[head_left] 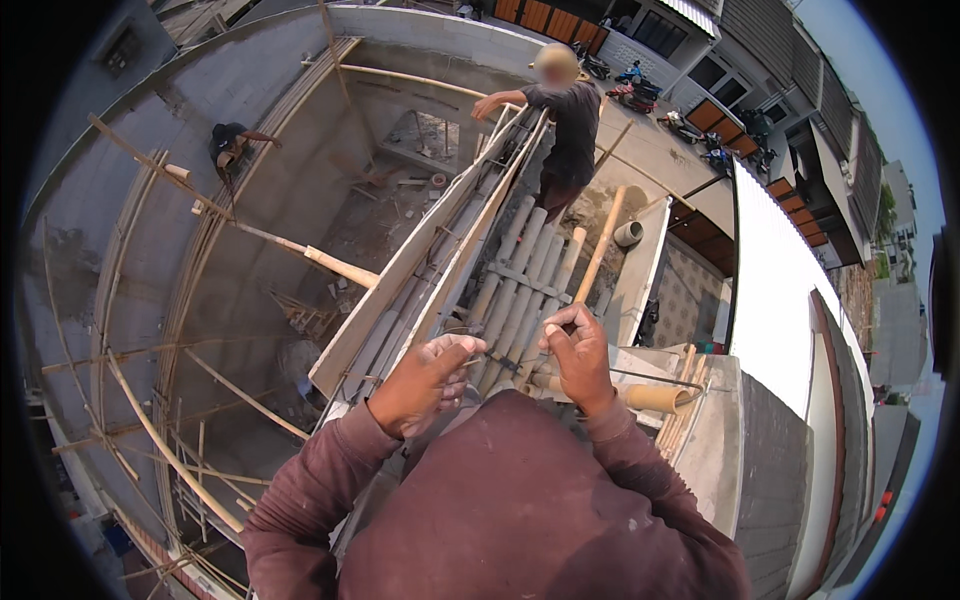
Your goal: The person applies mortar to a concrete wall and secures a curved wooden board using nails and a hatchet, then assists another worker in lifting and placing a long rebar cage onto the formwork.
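Note:
My left hand point(428, 378) is held in front of my chest, thumb and fingers pinched together. My right hand point(582, 362) faces it a short way off, its fingertips also pressed together. Whatever lies in either pinch is too small and thin to make out. Below and beyond both hands runs a platform of bamboo poles point(518, 292), laid side by side with a crosspiece over them. A long trough of formwork boards point(372, 322) with steel bars inside passes just left of my left hand.
A co-worker point(575, 130) in dark clothes leans on the formwork's far end. Another person point(230, 145) is by the left wall. Bamboo scaffolding point(345, 268) crosses a deep walled space at left. A cut bamboo pole point(658, 399) and white roof sheet point(778, 290) lie right.

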The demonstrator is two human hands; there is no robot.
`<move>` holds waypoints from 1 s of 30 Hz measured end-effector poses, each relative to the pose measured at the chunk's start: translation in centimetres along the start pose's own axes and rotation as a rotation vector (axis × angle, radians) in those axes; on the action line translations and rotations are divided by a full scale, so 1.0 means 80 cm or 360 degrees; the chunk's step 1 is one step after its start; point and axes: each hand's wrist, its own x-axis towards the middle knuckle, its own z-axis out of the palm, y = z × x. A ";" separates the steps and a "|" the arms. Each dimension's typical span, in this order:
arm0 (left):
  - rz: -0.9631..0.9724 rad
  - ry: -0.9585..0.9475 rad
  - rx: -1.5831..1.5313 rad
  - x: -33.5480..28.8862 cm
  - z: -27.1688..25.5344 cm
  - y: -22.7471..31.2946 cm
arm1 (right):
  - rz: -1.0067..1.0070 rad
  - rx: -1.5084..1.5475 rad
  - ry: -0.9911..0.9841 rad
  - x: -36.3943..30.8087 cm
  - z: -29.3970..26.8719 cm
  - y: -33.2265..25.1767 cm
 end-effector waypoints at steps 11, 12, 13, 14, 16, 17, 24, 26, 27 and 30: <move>-0.0134 -0.0394 0.0523 -0.014 -0.021 -0.030 | -0.0295 0.0480 0.0590 0.003 -0.144 -0.013; -0.0131 -0.0378 0.0508 -0.015 -0.024 -0.029 | -0.0290 0.0523 0.0645 0.000 -0.154 -0.016; -0.0142 -0.0459 0.0559 -0.014 -0.025 -0.026 | -0.0332 0.0523 0.0648 -0.002 -0.167 -0.019; -0.0159 -0.0571 0.0607 -0.009 -0.024 -0.025 | -0.0380 0.0500 0.0672 -0.009 -0.183 -0.028; -0.0136 -0.0651 0.0673 -0.004 -0.026 -0.025 | -0.0472 0.0375 0.0812 -0.016 -0.201 -0.051; -0.0119 -0.0719 0.0760 -0.003 -0.028 -0.025 | -0.0515 0.0342 0.0891 -0.015 -0.195 -0.067; 0.0009 -0.0903 0.0538 0.006 -0.027 -0.006 | -0.1007 -0.0044 0.1381 -0.021 -0.229 -0.136; -0.0023 -0.0974 0.0554 -0.001 -0.020 0.010 | -0.1099 -0.0064 0.1405 -0.028 -0.236 -0.156; 0.0027 -0.0972 0.0547 -0.006 -0.019 0.017 | -0.1142 -0.0009 0.1421 -0.029 -0.237 -0.164; 0.0161 -0.0938 0.0439 -0.010 -0.027 0.017 | -0.1164 0.0247 0.1466 -0.027 -0.227 -0.195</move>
